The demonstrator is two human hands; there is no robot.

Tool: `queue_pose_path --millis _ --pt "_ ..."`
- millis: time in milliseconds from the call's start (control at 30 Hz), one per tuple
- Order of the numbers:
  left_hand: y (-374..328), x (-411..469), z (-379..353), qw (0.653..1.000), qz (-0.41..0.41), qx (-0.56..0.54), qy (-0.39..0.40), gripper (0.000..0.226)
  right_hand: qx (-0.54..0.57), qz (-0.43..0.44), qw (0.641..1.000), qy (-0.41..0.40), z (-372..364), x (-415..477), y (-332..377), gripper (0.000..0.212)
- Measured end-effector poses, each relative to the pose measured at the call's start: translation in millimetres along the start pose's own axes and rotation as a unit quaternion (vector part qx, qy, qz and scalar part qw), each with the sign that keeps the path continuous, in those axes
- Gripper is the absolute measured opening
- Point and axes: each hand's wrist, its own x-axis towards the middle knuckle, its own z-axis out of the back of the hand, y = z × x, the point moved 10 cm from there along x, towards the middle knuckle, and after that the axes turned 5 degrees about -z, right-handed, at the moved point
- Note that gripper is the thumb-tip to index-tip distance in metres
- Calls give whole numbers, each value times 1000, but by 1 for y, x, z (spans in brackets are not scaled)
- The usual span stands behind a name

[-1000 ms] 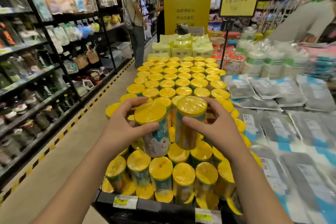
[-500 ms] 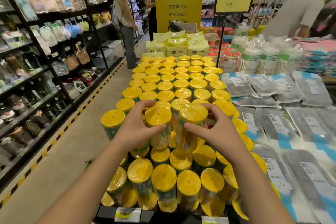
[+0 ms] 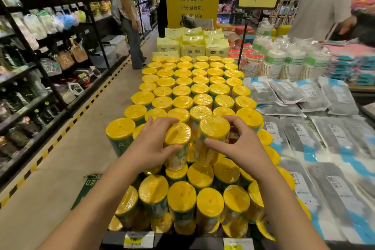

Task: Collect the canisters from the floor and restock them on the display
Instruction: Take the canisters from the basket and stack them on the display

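Now left hand (image 3: 151, 148) grips one canister (image 3: 178, 138), right hand (image 3: 242, 146) the adjacent canister (image 3: 213, 129).

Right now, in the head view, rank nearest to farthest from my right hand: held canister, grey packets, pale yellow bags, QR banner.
1. Canister, gripped in the right hand.
2. Grey packets, just right.
3. Pale yellow bags, display's far end.
4. QR banner, behind them.

You're getting bright, even light from above, so shadows are soft and shallow between the canisters (image 3: 182, 102), whose plastic wrap throws small glints. Your wide lens bows the shelves (image 3: 30, 87) at the left edge. The person (image 3: 322, 6) at upper right is smeared by motion blur.
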Motion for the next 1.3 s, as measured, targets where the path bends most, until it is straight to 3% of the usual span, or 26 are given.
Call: queue_pose_path --millis 300,500,667,1000,1067,1167,1300 --pt "-3 -4 0 994 12 103 32 68 -66 20 998 -1 -19 12 -15 85" --pt "-10 -21 11 998 -4 52 -43 64 -34 9 999 -35 -37 10 -34 76" --pt "-8 -35 16 998 10 22 -60 61 6 -2 999 -51 -44 14 -44 73" --pt "-12 -53 22 998 13 29 -59 53 -118 10 993 -29 -48 8 -33 85" --pt "-13 -56 28 997 11 33 -62 53 -186 28 981 -38 -45 4 -19 89" --pt "-12 -62 37 997 15 52 -57 55 -273 99 955 -56 -48 -6 17 80" --pt "-7 -80 57 988 54 124 -80 52 -319 203 926 13 -84 -25 62 67"
